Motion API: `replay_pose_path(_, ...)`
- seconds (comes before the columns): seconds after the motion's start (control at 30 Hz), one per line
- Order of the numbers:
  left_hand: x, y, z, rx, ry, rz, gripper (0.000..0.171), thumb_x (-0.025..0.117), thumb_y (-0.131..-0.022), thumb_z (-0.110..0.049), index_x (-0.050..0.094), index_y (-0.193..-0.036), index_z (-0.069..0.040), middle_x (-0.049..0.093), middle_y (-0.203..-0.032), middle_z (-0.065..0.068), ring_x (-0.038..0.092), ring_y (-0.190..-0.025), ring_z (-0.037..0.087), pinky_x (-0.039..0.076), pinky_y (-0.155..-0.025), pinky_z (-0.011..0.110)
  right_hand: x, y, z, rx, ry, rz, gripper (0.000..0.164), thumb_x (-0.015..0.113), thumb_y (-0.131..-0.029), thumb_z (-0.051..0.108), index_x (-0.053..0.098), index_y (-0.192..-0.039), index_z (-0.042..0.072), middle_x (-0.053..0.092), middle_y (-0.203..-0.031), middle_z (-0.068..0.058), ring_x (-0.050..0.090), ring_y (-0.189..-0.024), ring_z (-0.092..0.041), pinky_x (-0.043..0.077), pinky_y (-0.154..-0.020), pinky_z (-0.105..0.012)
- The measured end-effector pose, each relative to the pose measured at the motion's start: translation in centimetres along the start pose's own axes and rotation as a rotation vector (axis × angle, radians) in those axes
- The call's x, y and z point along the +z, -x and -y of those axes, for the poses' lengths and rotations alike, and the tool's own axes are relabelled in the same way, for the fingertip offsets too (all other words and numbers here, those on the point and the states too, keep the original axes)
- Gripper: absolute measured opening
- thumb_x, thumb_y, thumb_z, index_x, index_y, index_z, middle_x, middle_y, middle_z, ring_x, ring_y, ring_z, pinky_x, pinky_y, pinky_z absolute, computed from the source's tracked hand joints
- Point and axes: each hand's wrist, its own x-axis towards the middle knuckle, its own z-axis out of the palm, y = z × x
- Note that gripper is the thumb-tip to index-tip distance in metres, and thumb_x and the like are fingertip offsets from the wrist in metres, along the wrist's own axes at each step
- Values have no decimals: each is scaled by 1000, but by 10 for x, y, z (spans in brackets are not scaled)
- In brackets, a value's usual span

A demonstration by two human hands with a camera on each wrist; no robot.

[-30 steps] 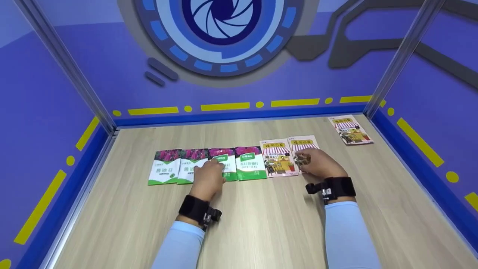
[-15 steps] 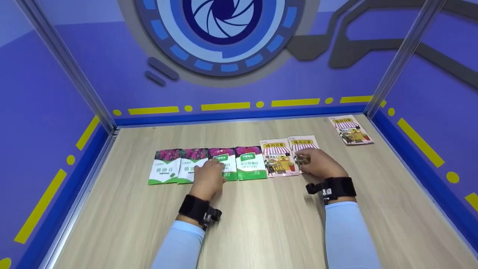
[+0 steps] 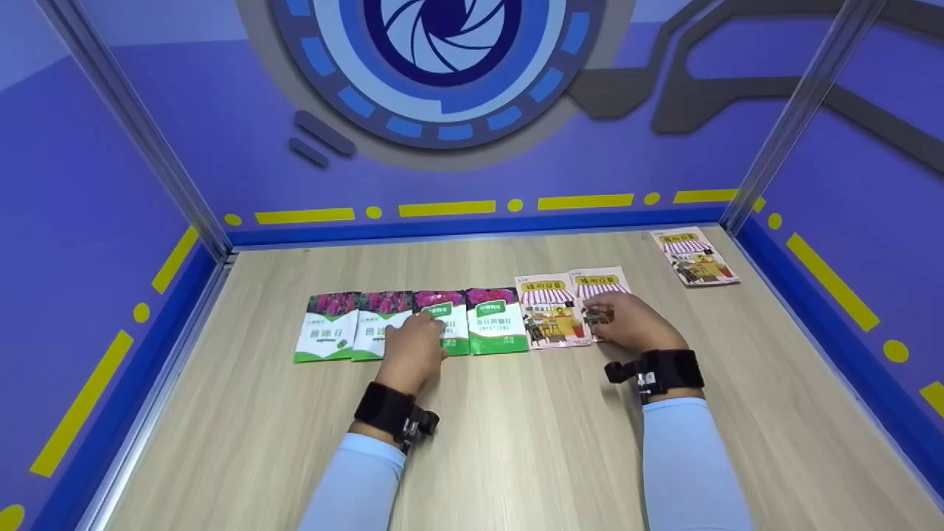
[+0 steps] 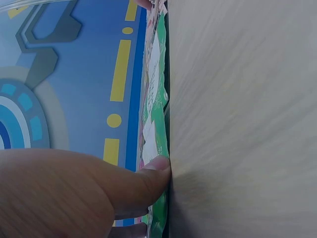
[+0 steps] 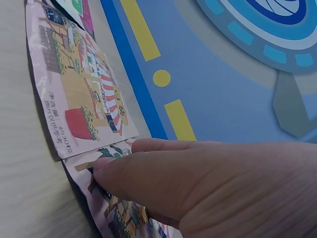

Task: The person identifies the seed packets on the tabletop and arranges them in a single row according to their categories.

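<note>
A row of seed packets lies flat across the table. On the left are two white-and-green packets with magenta flower spikes (image 3: 324, 328), then two with pink blooms, the outer one an impatiens packet (image 3: 498, 324). Two pink packets with a striped shop awning (image 3: 554, 310) end the row. My left hand (image 3: 414, 350) rests over the inner pink-bloom packet (image 3: 453, 339), its thumb (image 4: 157, 166) on the green bottom edge in the left wrist view. My right hand (image 3: 630, 323) touches the last pink packet (image 3: 601, 284), covering its lower right; its thumb (image 5: 114, 171) lies straight on the packet's surface.
Another pink shop-awning packet (image 3: 695, 257) lies slightly tilted near the back right corner. The wooden table (image 3: 509, 442) is bounded by a blue back wall (image 3: 457, 177) and side walls with metal corner posts. Black camera straps (image 3: 671, 370) wrap both wrists.
</note>
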Motion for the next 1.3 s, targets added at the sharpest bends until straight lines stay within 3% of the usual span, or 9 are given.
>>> replay_pose_path(0.6,-2,3,7,-4,4,-15,50,88,-100,-27,77,-145,-8,70,-155,19,67,-142,41,50,-117,78,0,-4,6,60,-15,19,46,76,-103,7,74,-149,4,74,-150,-22,70,-139,-42,55,-120,-65)
replay_pose_path(0.7,-4,3,8,0,9,-18,50,89,-99,-26,77,-144,-7,71,-153,20,67,-142,41,50,-116,79,-1,-6,8,81,-17,11,42,74,-107,12,75,-148,7,75,-147,-20,72,-128,-37,58,-113,-58)
replay_pose_path(0.83,-5,4,8,9,0,-27,49,90,-99,-27,78,-142,-8,72,-151,19,68,-140,40,50,-116,79,-4,-7,8,119,-27,-5,40,70,-110,18,73,-149,8,75,-140,-19,69,-109,-31,58,-94,-47)
replay_pose_path(0.93,-4,4,6,11,-6,-27,49,90,-99,-28,78,-142,-8,72,-150,18,69,-139,39,51,-115,79,-8,-6,5,145,-34,-25,45,68,-112,21,69,-154,5,70,-149,-24,68,-117,-36,58,-100,-52)
replay_pose_path(1.0,-3,4,4,11,-5,-22,49,89,-99,-28,78,-142,-8,72,-152,18,68,-141,39,50,-116,79,-12,-4,0,176,-43,-42,50,66,-113,23,63,-159,3,63,-159,-28,66,-133,-44,55,-114,-61)
replay_pose_path(1.07,-1,3,2,15,-4,-16,48,89,-100,-28,78,-143,-8,71,-152,18,68,-140,39,51,-116,78,-17,-1,-6,208,-46,-62,55,65,-114,25,58,-162,-1,57,-165,-32,57,-150,-51,45,-127,-69)
replay_pose_path(1.3,0,1,1,22,2,-7,48,88,-101,-27,77,-143,-7,71,-152,18,67,-141,39,48,-118,80,-39,1,-41,247,25,-104,64,63,-115,28,48,-165,-8,42,-173,-38,39,-161,-62,32,-133,-75)
